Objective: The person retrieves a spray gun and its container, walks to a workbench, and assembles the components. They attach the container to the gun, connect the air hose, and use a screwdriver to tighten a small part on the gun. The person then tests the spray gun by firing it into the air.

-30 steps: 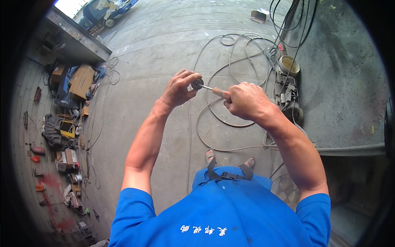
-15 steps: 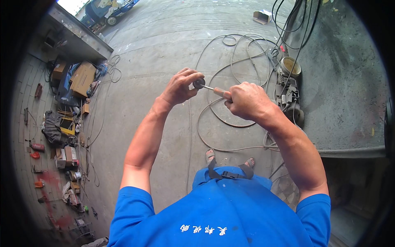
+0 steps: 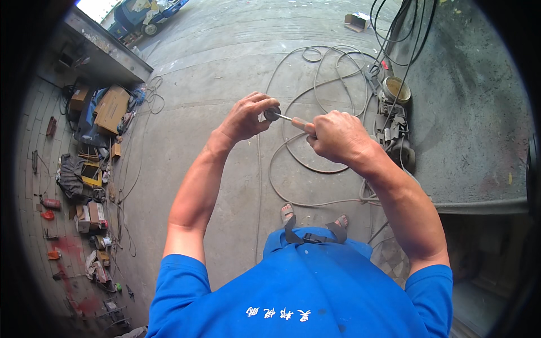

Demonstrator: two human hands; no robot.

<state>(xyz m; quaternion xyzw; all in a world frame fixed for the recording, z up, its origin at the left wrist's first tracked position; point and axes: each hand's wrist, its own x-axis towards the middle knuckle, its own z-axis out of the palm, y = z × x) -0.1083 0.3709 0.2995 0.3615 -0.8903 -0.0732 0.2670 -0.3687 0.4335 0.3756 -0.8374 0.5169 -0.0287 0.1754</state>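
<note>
Between the thumb and fingers of my left hand [image 3: 249, 116] is a small round black part [image 3: 272, 114]. My right hand [image 3: 344, 137] is wrapped round the pale orange-brown handle of a screwdriver [image 3: 302, 125]. Its thin metal shaft points left, and the tip meets the black part; whether it sits in a screw or a hole is too small to tell. Both hands are held up in front of my body, above the floor.
Looped hose [image 3: 315, 166] lies on the concrete floor beyond and below my hands. At the right stand a machine with a motor [image 3: 393, 129], a bucket [image 3: 396, 89] and a large grey metal surface [image 3: 468, 118]. Cardboard boxes [image 3: 111, 109] and clutter line the left side.
Both hands keep nearly the same place, with the screwdriver still against the black part. The whole view has shifted very slightly.
</note>
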